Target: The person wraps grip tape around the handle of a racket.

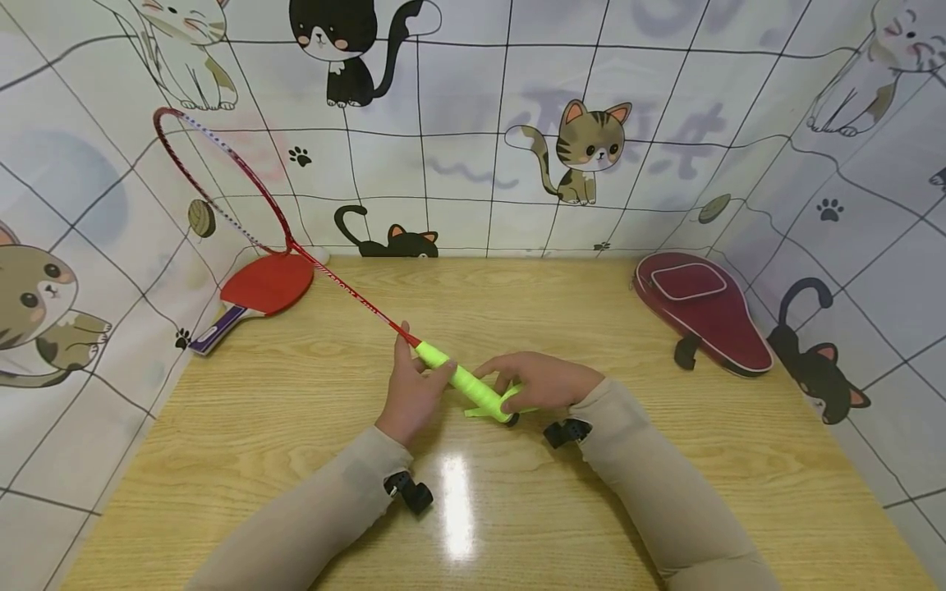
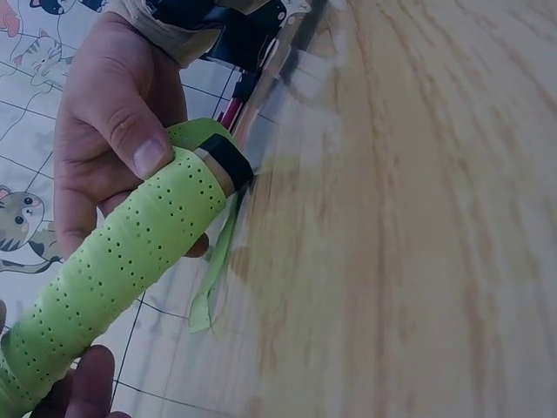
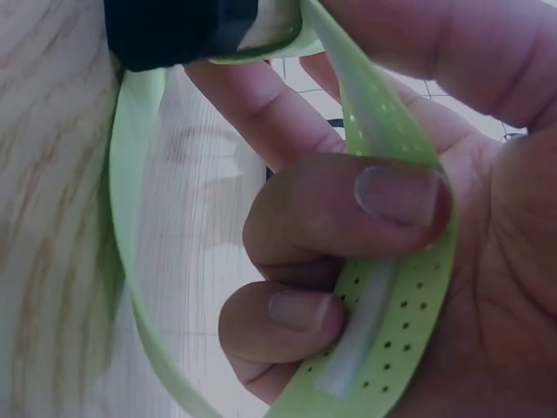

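Note:
A red badminton racket (image 1: 355,294) slants across the table, its head raised at the far left. Perforated lime-green grip tape (image 2: 130,231) covers its handle. My left hand (image 1: 414,394) holds the upper part of that handle, thumb on top. At the butt end, my right hand (image 1: 547,379) has its thumb against the wrapped grip, as the left wrist view shows. Two curled fingers (image 3: 339,209) of this hand hold a loose length of the tape (image 3: 405,322), which has a whitish strip along it. A black band (image 2: 228,161) rings the butt. More tape hangs in a loop (image 3: 130,192) below.
A red table tennis bat (image 1: 269,283) lies at the back left, with a partly hidden white ball (image 1: 321,255) beside it. A dark red bat case (image 1: 702,312) lies at the back right. Cat-patterned cloth (image 1: 473,164) surrounds the wooden table (image 1: 296,427).

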A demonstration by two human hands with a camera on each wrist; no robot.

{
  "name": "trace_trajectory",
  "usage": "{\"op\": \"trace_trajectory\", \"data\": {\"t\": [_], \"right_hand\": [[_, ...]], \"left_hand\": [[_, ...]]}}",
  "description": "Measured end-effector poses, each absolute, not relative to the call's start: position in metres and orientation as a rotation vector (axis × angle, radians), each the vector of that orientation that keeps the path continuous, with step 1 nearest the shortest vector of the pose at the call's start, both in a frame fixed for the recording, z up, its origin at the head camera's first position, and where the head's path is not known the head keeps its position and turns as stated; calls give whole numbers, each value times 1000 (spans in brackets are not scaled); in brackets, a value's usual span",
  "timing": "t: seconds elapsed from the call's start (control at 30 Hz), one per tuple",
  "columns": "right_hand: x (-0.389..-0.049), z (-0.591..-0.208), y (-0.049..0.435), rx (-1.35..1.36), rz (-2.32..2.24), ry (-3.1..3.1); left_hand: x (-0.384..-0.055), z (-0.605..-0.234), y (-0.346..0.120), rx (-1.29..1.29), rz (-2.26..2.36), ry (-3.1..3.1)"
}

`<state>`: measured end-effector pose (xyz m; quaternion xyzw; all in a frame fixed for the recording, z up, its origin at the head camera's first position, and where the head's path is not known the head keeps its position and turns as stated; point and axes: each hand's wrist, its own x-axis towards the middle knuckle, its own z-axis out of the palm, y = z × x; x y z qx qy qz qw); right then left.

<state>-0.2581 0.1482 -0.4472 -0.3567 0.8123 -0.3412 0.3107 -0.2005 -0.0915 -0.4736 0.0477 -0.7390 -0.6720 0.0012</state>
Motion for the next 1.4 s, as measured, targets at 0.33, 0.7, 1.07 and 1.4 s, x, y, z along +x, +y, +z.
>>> {"op": "trace_trajectory", "data": {"t": [0.33,0.7,1.07,1.4], "right_hand": [[-259,-445,151,-976,-840,2141],[-260,-448,150,-961,-824,2130],[-259,-443,152,-968,-825,2108],[-258,-449,150,-928,-820,2130]], "left_hand": [[-201,-473,-90,164,-2138,-2300],[-200,-473,-92,151,-2111,-2341],[-202,-474,-90,177,-2084,-2340],[-199,-472,-91,143,-2054,-2375]]}}
